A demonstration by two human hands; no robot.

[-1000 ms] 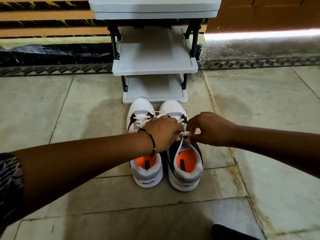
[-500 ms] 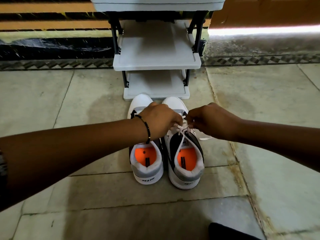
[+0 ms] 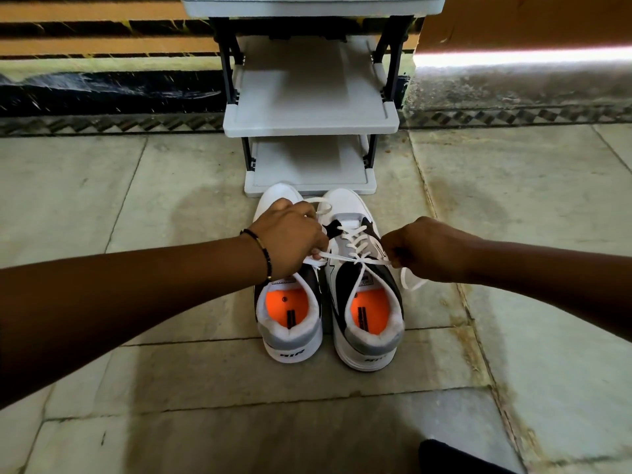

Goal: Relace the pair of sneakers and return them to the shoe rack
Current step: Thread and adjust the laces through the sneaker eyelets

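Two white, grey and black sneakers with orange insoles stand side by side on the floor, toes toward the rack. The left sneaker (image 3: 290,323) is partly covered by my left hand (image 3: 290,237). The right sneaker (image 3: 367,302) carries a white lace (image 3: 355,241) crossed up its front. My left hand pinches one lace end at the left of the knot. My right hand (image 3: 420,248) pinches the other end, pulled out to the right, with a loose tail hanging below it. The lace stretches taut between both hands.
A grey shoe rack (image 3: 309,121) with empty shelves stands just beyond the sneakers' toes, against a wall. Stone floor tiles (image 3: 136,206) lie all around. A dark shape (image 3: 455,458) shows at the bottom edge.
My hands have drawn apart sideways, left hand to the left and right hand to the right, pulling the lace of the right sneaker tight. The crossed lacing is now uncovered.
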